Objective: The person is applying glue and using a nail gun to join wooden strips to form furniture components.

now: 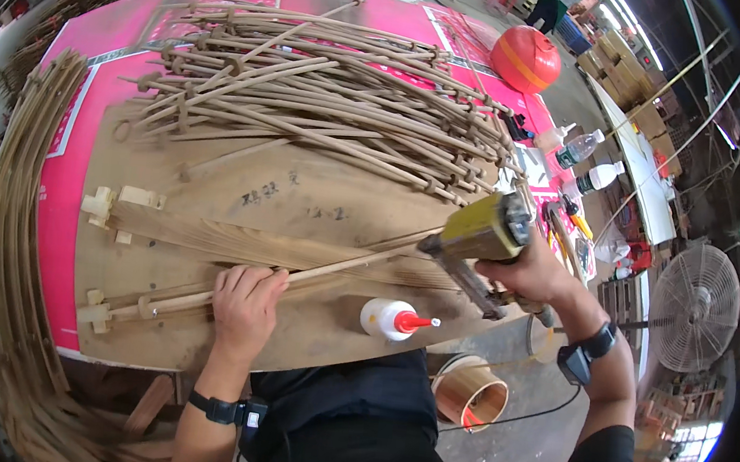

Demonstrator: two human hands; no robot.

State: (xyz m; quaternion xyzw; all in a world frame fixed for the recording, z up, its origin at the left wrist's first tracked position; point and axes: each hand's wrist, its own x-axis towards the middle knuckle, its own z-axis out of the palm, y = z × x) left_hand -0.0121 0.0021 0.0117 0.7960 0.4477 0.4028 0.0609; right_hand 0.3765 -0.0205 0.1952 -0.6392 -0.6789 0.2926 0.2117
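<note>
Two hands (245,304): rod (339,266) left, nailer (481,228) (yellow) right

Pink table (57,225): brown board (150,174), heaped wooden rods (298,103), clear bottle (580,149) at right; white bottle (381,319) on board.

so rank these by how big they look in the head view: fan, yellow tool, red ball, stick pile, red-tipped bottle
1. Stick pile
2. Fan and yellow tool: too alike to rank, and the fan stands farther off
3. Red ball
4. Red-tipped bottle
</note>
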